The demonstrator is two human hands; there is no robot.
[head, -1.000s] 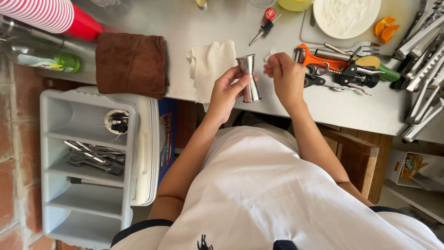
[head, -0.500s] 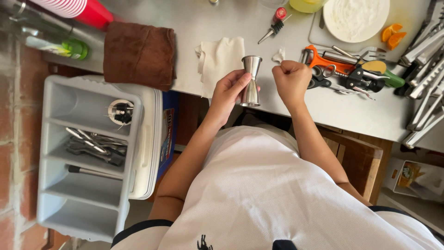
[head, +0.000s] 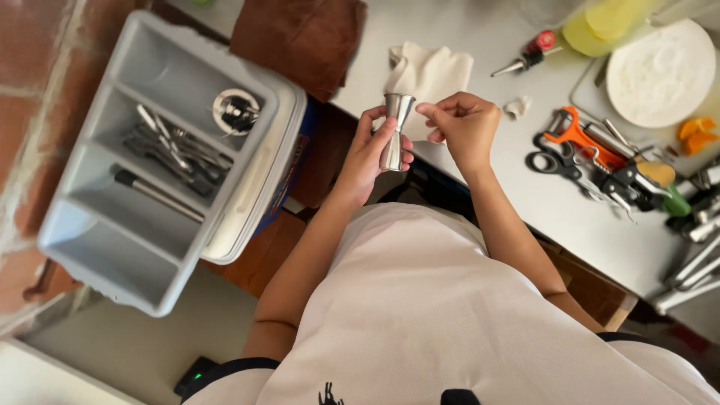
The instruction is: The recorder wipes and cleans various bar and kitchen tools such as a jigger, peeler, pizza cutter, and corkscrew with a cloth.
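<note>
Left of the jigger, grey cutlery tray (head: 161, 247) | beyond jigger, white cloth (head: 429, 71) | left hand (head: 369, 154) clamped around steel jigger (head: 394, 131) | right hand (head: 465, 124), fingertips pinched together beside its rim | judgement: steady the body, work the rim gently.

Grey counter (head: 525, 195) (brightly lit), brick floor (head: 30, 90)

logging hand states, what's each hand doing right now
Left hand: closed around the steel jigger, holding it upright.
Right hand: holds nothing visible, fingers pinched beside the jigger's rim.
</note>
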